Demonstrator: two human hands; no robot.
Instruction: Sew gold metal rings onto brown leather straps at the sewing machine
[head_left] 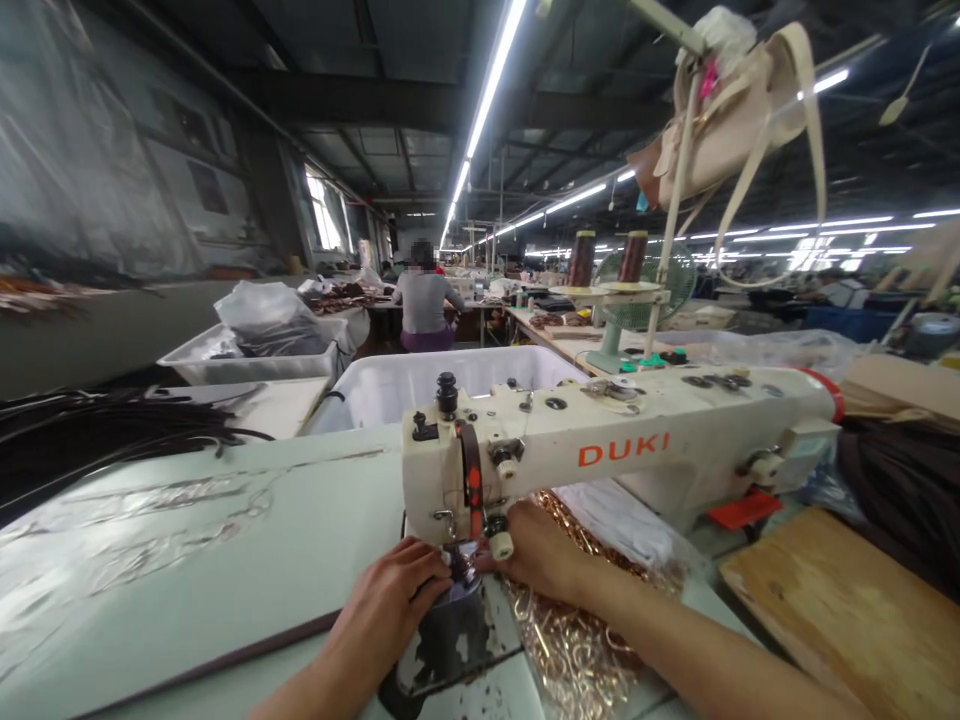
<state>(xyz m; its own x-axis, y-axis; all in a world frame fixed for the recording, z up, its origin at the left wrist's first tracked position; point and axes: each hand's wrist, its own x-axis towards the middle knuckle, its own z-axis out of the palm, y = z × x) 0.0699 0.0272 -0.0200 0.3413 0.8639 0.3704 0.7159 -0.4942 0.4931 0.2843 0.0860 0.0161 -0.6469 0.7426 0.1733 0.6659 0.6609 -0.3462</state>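
A white sewing machine with orange lettering stands in front of me. My left hand lies left of its needle area, fingers pressed together at the presser foot. A narrow dark strap runs from the lower left, passes behind this hand and lines up with its fingertips. Reaching in from the right under the machine arm, my right hand has curled fingers close to the presser foot. A knob partly covers those fingertips, and what they hold is hidden. Gold-coloured metal hooks lie in clear plastic beneath my right forearm.
Behind the machine stands a white bin. Dark strips are heaped at the left. A wooden board lies at the right beside dark fabric. Thread cones and a hanging beige bag are above. A person sits farther off.
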